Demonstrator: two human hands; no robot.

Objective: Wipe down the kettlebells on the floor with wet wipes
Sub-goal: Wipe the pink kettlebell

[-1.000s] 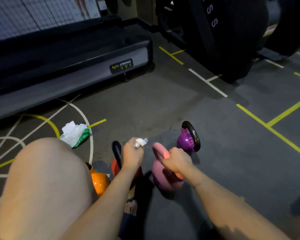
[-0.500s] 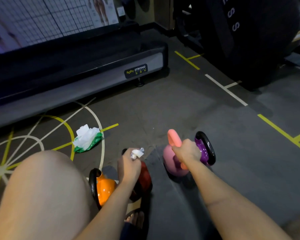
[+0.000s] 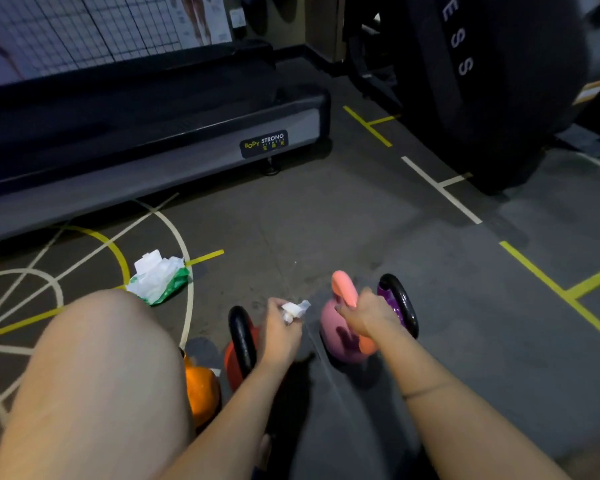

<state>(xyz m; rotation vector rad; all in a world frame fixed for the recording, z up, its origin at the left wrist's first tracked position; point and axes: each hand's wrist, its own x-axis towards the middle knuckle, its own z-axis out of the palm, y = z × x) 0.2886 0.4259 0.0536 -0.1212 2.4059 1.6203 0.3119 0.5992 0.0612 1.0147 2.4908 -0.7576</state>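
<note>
Progress: partial, apparently. Right hand (image 3: 368,315) grips pink kettlebell (image 3: 338,344) handle; left hand (image 3: 278,329), at its 9 o'clock, pinches wadded wipe (image 3: 294,309), not touching it. Remaining kettlebells' cleanliness: cannot tell.

A gym floor. A treadmill (image 3: 146,157) labelled "Body Strong" fills the upper left, a black punching bag (image 3: 499,81) the upper right. Coloured kettlebells (image 3: 343,341) sit bottom centre.

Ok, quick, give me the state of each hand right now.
Left hand: fingers pinch a crumpled wet wipe.
Right hand: fingers curled round the handle of the pink kettlebell.
</note>
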